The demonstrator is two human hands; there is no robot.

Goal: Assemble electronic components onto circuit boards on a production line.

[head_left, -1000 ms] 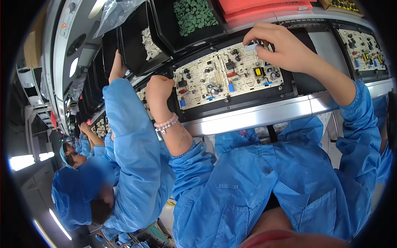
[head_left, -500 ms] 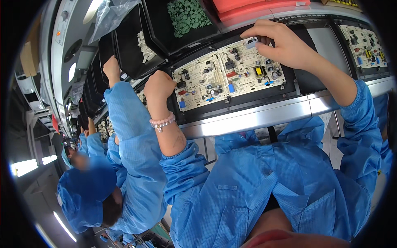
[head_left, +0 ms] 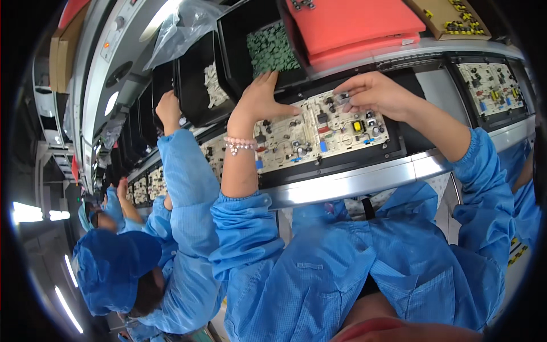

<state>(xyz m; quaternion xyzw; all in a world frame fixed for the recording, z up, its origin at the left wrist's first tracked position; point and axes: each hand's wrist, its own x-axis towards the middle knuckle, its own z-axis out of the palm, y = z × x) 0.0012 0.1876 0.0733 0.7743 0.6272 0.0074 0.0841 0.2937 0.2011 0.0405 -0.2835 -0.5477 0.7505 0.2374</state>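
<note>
A cream circuit board fitted with black, blue, red and yellow components lies in a dark holder in front of me. Over its far edge, my right hand pinches a small grey metallic part between thumb and fingertips; its exact kind is unclear. My left hand, fingers and thumb spread, is above the board's far left part and holds nothing that I can see. Its fingertips reach the near edge of a black bin of green disc-shaped components. The left hand and wrist cover part of the board.
A second black bin with white parts stands to the left. Red foam sheets and a cardboard box of yellow-black parts are at the back. Another board sits far right. A co-worker's arm is close on my left. A metal rail runs in front.
My left hand has gone from closed beside the board to spread near the green discs' bin. My right hand still pinches the grey part above the board. The whole view has shifted.
</note>
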